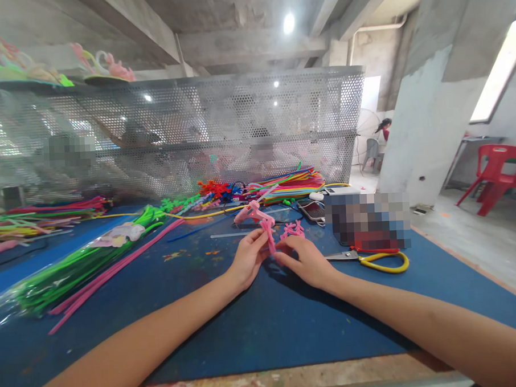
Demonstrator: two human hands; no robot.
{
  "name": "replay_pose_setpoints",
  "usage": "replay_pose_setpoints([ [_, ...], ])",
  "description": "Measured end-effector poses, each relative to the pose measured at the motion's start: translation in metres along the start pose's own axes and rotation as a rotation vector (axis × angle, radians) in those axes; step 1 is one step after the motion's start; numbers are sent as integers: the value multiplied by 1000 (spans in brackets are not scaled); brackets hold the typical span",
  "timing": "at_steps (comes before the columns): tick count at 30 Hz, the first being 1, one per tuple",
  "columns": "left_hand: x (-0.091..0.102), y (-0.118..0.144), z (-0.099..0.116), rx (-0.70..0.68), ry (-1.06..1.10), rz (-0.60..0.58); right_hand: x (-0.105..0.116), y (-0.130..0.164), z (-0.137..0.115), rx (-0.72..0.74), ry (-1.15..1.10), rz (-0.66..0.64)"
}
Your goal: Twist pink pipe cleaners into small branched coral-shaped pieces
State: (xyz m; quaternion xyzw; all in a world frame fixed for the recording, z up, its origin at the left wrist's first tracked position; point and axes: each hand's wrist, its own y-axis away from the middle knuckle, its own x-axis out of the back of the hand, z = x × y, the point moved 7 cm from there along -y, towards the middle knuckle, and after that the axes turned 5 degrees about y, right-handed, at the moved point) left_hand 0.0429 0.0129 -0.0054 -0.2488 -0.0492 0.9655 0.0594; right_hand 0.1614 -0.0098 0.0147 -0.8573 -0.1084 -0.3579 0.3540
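My left hand (249, 259) pinches a bent pink pipe cleaner (269, 234) between thumb and fingers, a little above the blue table. From the other side, my right hand (306, 261) has its fingertips closed at the lower end of the same piece. Just behind my right fingers lies a small cluster of twisted pink pipe cleaners (292, 229). A pink glue gun (253, 212) rests beyond my left fingers, and a pale glue stick (229, 235) lies to its left. Scissors with yellow handles (384, 261) lie to the right of my right hand.
Green pipe cleaners in a plastic bag (90, 258) and long pink pipe cleaners (111, 274) lie at left. Colourful bundles (287, 183) sit at the back, before a perforated metal screen (221, 126). A phone (312, 211) lies behind the pink cluster. A red chair (503, 171) stands beyond the table.
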Motion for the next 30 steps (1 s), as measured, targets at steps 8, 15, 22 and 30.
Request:
replay_pose_setpoints([
  [8,-4,4,1,21,-216,-11,-2,-4,18,-144,-435,64],
  [15,-16,11,4,-57,-512,-140,-7,-4,22,-224,-621,37],
  [22,-26,18,11,-175,-695,-188,-11,-4,25,-181,-527,-2],
  [30,-38,32,28,-459,-1045,-267,-19,-4,28,-203,-655,-3],
])
